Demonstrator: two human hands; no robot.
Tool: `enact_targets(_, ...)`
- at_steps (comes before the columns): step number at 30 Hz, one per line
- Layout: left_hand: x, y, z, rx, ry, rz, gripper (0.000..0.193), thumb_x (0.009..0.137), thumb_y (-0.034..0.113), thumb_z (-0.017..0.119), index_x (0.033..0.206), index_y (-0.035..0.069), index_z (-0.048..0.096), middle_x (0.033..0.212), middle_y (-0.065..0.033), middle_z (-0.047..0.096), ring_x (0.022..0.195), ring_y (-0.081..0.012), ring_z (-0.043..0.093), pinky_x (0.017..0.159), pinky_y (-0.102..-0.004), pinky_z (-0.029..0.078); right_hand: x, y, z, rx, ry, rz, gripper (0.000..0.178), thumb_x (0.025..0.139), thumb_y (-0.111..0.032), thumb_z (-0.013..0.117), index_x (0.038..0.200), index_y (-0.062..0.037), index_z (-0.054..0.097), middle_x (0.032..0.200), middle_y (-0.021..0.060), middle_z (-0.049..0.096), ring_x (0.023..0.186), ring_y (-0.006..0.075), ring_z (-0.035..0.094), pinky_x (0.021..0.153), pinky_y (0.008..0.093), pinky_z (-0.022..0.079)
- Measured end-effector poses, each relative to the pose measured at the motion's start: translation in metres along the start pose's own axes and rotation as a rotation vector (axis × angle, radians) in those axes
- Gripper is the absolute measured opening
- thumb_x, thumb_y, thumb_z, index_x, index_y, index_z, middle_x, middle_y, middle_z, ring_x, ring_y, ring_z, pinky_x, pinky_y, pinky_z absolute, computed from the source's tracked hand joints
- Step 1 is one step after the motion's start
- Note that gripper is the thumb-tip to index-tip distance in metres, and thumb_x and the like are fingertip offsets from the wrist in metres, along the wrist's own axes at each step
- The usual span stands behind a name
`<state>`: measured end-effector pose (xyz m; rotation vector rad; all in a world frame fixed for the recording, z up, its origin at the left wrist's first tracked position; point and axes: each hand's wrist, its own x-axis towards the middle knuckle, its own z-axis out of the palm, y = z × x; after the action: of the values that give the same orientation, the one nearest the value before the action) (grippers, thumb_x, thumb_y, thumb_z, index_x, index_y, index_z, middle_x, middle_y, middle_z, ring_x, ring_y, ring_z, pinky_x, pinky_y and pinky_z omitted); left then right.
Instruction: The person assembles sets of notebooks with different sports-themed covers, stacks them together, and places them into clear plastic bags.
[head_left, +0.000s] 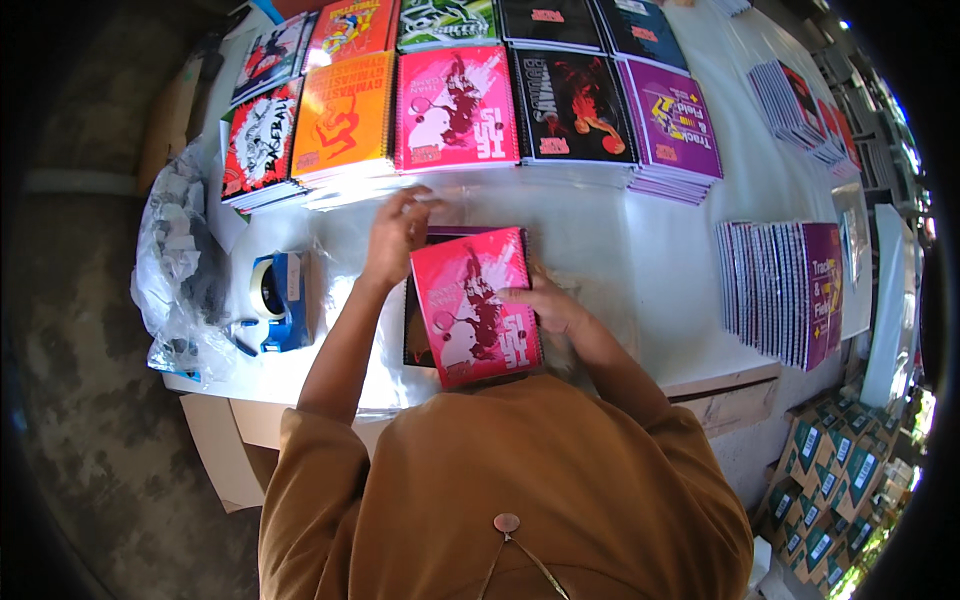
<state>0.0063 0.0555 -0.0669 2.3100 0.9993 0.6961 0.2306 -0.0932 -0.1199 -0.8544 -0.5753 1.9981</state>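
Observation:
A pink spiral notebook (465, 285) lies slightly tilted on top of a black notebook (416, 335) close to my body. A strip of purple cover shows at the pile's far edge. My right hand (556, 303) grips the pile by its right side, thumb over the pink cover. Just off the pile's far left corner is my left hand (398, 232), its fingers loosely bent and apart, with nothing visible in them. Beyond it stand stacks of notebooks, including a pink stack (455, 110) and an orange stack (345, 120).
A blue tape dispenser (290, 300) sits at the left, beside crumpled clear plastic (180, 270). Upright purple notebooks (822, 290) form a row at the right. More notebook stacks (790, 105) lie at the far right of the white table (680, 330). Patterned cartons (835, 480) are below.

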Motion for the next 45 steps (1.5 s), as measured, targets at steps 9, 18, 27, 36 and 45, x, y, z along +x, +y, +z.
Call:
enact_targets(9, 0.029, -0.036, -0.084, 0.686, 0.268, -0.037, 0.047, 0.080, 0.018, 0.065, 0.125, 0.012, 0.053, 0.122, -0.0134, 0.054, 0.113, -0.0298, 0.051, 0.093, -0.0374, 0.042, 0.013, 0.027, -0.001, -0.232, 0.372, -0.076, 0.035, 0.088, -0.026, 0.061, 0.111, 0.0002, 0.056, 0.103, 0.0070, 0.060, 0.092, 0.0156, 0.059, 0.081, 0.0315, 0.048)
enact_targets(18, -0.026, 0.050, -0.091, -0.874, 0.441, -0.335, 0.011, 0.085, 0.007, 0.060, 0.096, 0.007, 0.064, 0.110, -0.0120, 0.062, 0.097, -0.0204, 0.060, 0.084, -0.0306, 0.048, 0.003, 0.006, 0.007, 0.064, 0.273, 0.010, 0.047, 0.089, -0.037, 0.058, 0.118, -0.0007, 0.052, 0.107, 0.0086, 0.057, 0.096, 0.0149, 0.056, 0.082, 0.0336, 0.047)
enact_targets(27, -0.036, 0.007, -0.057, 0.459, -0.369, -0.151, 0.049, 0.070, -0.009, 0.050, 0.101, 0.024, 0.069, 0.136, -0.0049, 0.046, 0.127, -0.0263, 0.040, 0.104, -0.0459, 0.029, 0.007, 0.010, 0.003, -0.216, 0.187, -0.087, 0.041, 0.080, -0.013, 0.068, 0.116, -0.0015, 0.053, 0.106, 0.0105, 0.063, 0.093, 0.0189, 0.063, 0.080, 0.0347, 0.052)
enact_targets(36, -0.017, -0.101, -0.157, 0.804, 0.209, -0.572, 0.053, 0.077, 0.013, 0.057, 0.129, 0.012, 0.046, 0.132, -0.0146, 0.047, 0.122, -0.0300, 0.045, 0.095, -0.0470, 0.039, -0.001, -0.014, 0.041, -0.109, 0.141, -0.089, 0.036, 0.079, -0.006, 0.067, 0.113, 0.0017, 0.056, 0.105, 0.0099, 0.063, 0.091, 0.0182, 0.063, 0.080, 0.0340, 0.051)
enact_targets(45, -0.054, 0.117, -0.056, 0.387, 0.140, 0.028, 0.050, 0.055, -0.006, 0.069, 0.103, 0.000, 0.060, 0.116, -0.0142, 0.058, 0.100, -0.0329, 0.057, 0.088, -0.0418, 0.045, -0.001, -0.016, 0.024, 0.290, 0.094, 0.070, 0.055, 0.091, -0.051, 0.048, 0.119, -0.0040, 0.053, 0.109, 0.0082, 0.060, 0.099, 0.0176, 0.058, 0.084, 0.0345, 0.048)
